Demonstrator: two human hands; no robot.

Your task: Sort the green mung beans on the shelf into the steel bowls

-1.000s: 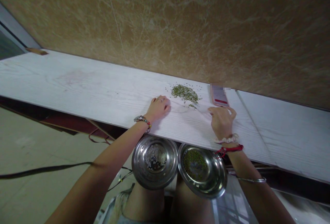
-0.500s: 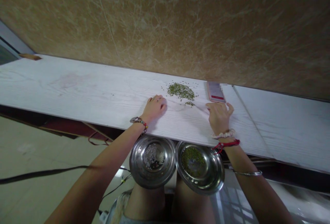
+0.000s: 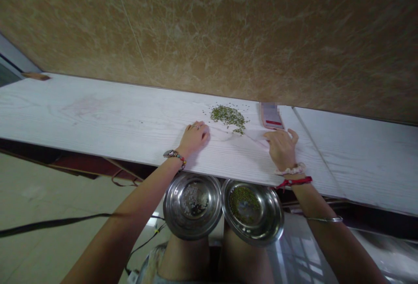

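Observation:
A small pile of green beans mixed with pale grains (image 3: 227,115) lies on the white wooden board (image 3: 107,118). My left hand (image 3: 195,136) rests on the board just left of the pile, fingers curled under. To the right of the pile, my right hand (image 3: 281,147) lies with its fingers pinched together near a faint thin clear thing I cannot make out. Two steel bowls sit on my lap below the board's near edge. The left bowl (image 3: 192,206) holds white grains. The right bowl (image 3: 252,212) holds green beans.
A phone (image 3: 271,116) lies on the board beside my right hand, close to the brown marbled wall (image 3: 228,31). A seam (image 3: 313,144) splits the board to the right. Black cables (image 3: 58,221) run over the floor at the left.
My right hand has drawn back a little to the right, away from the pile. My left hand stays in place. The view has shifted slightly.

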